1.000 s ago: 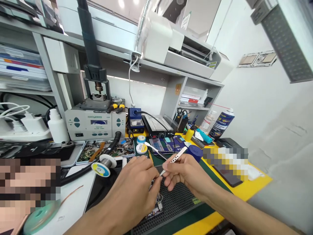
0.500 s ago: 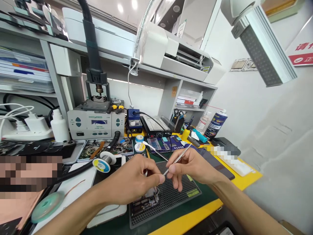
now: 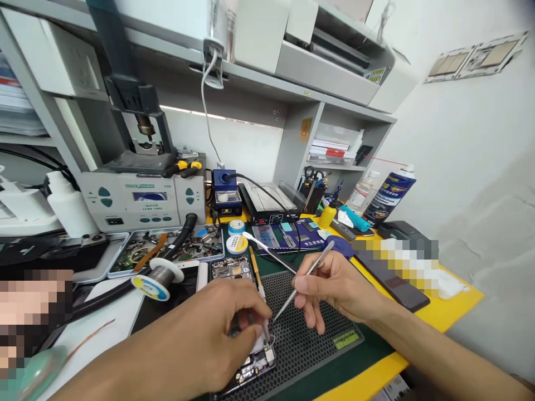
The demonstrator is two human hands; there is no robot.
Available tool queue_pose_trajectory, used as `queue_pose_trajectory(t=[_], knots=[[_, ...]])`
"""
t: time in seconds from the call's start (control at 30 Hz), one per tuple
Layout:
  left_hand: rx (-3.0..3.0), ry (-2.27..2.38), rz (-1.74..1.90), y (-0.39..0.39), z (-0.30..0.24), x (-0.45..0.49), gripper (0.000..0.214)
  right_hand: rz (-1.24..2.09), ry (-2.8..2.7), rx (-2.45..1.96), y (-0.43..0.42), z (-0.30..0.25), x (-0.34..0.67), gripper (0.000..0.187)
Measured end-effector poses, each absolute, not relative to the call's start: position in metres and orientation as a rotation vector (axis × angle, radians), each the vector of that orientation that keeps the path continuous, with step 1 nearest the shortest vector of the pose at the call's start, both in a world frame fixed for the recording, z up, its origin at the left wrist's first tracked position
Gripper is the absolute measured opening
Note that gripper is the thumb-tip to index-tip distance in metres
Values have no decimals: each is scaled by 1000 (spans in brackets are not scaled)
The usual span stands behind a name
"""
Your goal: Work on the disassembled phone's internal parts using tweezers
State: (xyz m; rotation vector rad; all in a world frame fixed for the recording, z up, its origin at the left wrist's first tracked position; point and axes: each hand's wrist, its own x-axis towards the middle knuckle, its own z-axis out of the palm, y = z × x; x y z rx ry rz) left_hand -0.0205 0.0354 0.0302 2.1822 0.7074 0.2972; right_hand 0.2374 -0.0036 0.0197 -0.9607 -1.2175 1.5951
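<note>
My right hand (image 3: 330, 284) is closed around slim silver tweezers (image 3: 301, 283). They slant down to the left, their pointed tip close to the right edge of an opened phone (image 3: 254, 365). Over that phone hovers my left hand (image 3: 217, 328), fingers curved, with a gap between thumb and index finger. I cannot tell whether its fingertips touch the phone. The phone lies on a black honeycomb-patterned mat (image 3: 301, 348), its circuit parts exposed and partly hidden by my left hand. Just behind it lies a yellow-handled tool (image 3: 254, 267).
A solder spool (image 3: 159, 278) and a tray of circuit boards (image 3: 188, 245) are at left, below a grey hot-air station (image 3: 142, 200). A white-tipped cable-like tool (image 3: 267, 248) reaches toward the mat. A dark phone (image 3: 388, 278) and a spray can (image 3: 390, 195) are at right.
My left fingers have let go of the tweezers' lower end and moved down over the phone. The tweezers' tip now points lower, near the phone's edge. The camera view has shifted closer.
</note>
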Motion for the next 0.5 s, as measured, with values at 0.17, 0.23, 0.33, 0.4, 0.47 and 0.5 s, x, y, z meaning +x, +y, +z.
queue_pose_trajectory(t=[0.17, 0.23, 0.33, 0.4, 0.47, 0.5], knots=[[2189, 723, 247, 33, 29, -17, 17, 1656, -1152, -971, -13, 16, 241, 28], [2186, 699, 247, 34, 27, -15, 17, 1684, -1133, -972, -17, 14, 241, 26], [2191, 690, 281, 35, 15, -12, 21, 1720, -1104, -980, -22, 13, 242, 23], [2184, 689, 338, 35, 6, -11, 21, 1741, -1083, -975, -24, 12, 242, 21], [2179, 674, 396, 35, 1, -11, 23, 1760, -1064, -967, -24, 12, 241, 19], [2179, 660, 411, 35, 0, -11, 23, 1767, -1058, -968, -24, 11, 240, 18]])
